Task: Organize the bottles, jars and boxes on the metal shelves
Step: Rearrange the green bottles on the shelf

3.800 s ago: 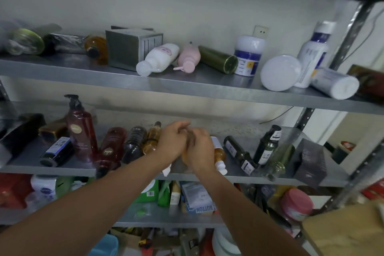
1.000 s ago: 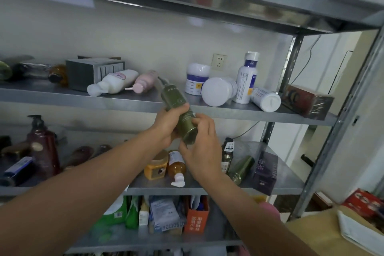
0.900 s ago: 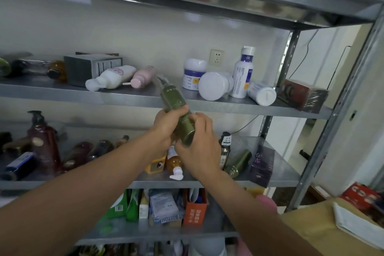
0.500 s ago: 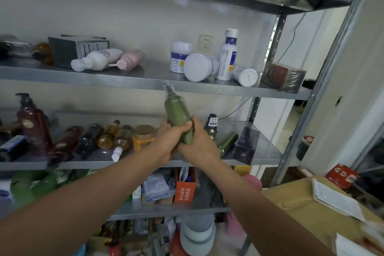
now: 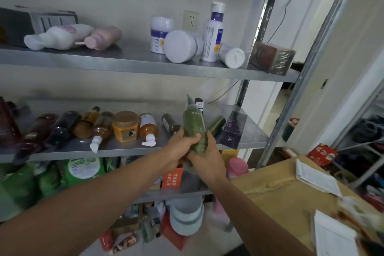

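Observation:
Both my hands grip a green pump bottle [image 5: 193, 123], held upright in front of the middle metal shelf [image 5: 251, 131]. My left hand [image 5: 180, 145] wraps its lower part from the left, and my right hand [image 5: 204, 157] holds its base from the right. Behind it on the middle shelf lie dark and amber bottles [image 5: 85, 122], an orange jar [image 5: 125, 125], a dark green bottle [image 5: 216, 123] and a dark purple box [image 5: 233, 131]. The upper shelf [image 5: 133, 64] carries white jars [image 5: 180, 46], a tall white bottle [image 5: 213, 32] and a pink bottle [image 5: 104, 37].
A grey box [image 5: 31, 22] stands upper left, a wrapped brown box [image 5: 272, 57] upper right. Green packs [image 5: 79, 169] and an orange box [image 5: 174, 176] fill the lower shelf. A tan cardboard box [image 5: 286, 191] with papers sits at right. The shelf upright [image 5: 299, 81] rises beside it.
The green bottle has come down from the upper shelf level to in front of the middle shelf, still held in both hands. The view has swung right and lower.

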